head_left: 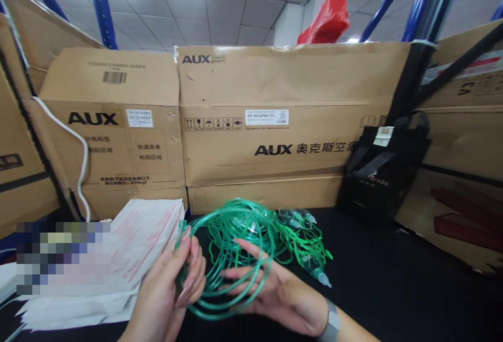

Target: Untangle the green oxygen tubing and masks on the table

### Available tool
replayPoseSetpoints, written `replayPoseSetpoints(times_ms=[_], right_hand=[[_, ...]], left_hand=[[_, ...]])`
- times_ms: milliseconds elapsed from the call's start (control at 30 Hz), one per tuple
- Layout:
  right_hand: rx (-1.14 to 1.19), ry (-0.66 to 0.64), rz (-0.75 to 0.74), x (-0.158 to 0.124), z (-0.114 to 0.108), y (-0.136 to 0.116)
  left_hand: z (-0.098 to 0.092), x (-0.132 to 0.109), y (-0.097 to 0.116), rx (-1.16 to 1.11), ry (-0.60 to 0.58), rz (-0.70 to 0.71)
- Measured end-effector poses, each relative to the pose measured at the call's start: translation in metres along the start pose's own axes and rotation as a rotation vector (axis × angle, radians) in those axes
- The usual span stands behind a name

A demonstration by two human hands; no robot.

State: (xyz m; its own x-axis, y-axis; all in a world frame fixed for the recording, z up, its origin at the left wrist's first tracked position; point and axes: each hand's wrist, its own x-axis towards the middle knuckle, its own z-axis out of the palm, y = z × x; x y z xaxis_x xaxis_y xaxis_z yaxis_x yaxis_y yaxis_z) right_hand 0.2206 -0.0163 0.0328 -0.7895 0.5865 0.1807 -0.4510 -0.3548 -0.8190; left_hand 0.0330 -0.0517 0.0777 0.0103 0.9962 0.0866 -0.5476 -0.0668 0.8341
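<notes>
The left hand (188, 276) is closed on a bunch of green tubing (214, 279), thumb pressed over the curled fingers, and a short end pokes up just above the thumb. From that grip the tubing swings out in wide loops toward the right hand (263, 284). The right hand isn't clenched: its fingers are spread and reach in among the loops, with a couple of strands running across them. I can't tell whether those fingers pinch any strand. A grey watch band (332, 321) circles the right wrist.

Just beyond both hands, more tubing sits in a tangled green heap (251, 213) on the black tabletop (377, 279); from where I stand I can't make out where the held loops end and the heap begins. Past the right hand's fingertips and off to its right lie bright green straps (304, 245) and clear plastic pieces with pale tips, one such clear piece (312, 266) nearest the right wrist.

To the left of the left hand, near it, is a stack of white paper sheets (149, 242) with faint red print, partly hidden by a pixelated patch. Well ahead of the hands stands a wall of AUX cartons (291, 85), and a black bag (381, 179) leans there, farther out to the right hand's right.
</notes>
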Motion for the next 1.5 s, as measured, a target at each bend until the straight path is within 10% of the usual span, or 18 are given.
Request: replayPoseSetpoints(times_ms=[300, 600, 900, 1100, 1233, 1500], right_hand=[[-0.084, 0.377, -0.278, -0.009, -0.018, -0.038], [-0.43, 0.479, -0.07, -0.002, -0.016, -0.018], [-0.786, 0.649, -0.251, 0.0, -0.021, -0.02], [-0.451, 0.343, -0.026, -0.003, -0.013, -0.017], [-0.648, 0.287, 0.133, -0.005, -0.006, -0.015], [-1.473, 0.609, -0.445, -0.021, -0.007, -0.024]], left_hand=[[-0.021, 0.034, 0.001, 0.311, 0.001, 0.097], [-0.019, 0.03, -0.016, 0.322, -0.225, -0.274], [-0.021, 0.024, -0.023, 0.572, -0.26, -0.418], [-0.018, 0.022, -0.03, 0.627, -0.27, -0.418], [-0.02, 0.027, -0.034, 0.671, -0.237, -0.306], [-0.02, 0.03, -0.039, 0.744, -0.346, -0.143]])
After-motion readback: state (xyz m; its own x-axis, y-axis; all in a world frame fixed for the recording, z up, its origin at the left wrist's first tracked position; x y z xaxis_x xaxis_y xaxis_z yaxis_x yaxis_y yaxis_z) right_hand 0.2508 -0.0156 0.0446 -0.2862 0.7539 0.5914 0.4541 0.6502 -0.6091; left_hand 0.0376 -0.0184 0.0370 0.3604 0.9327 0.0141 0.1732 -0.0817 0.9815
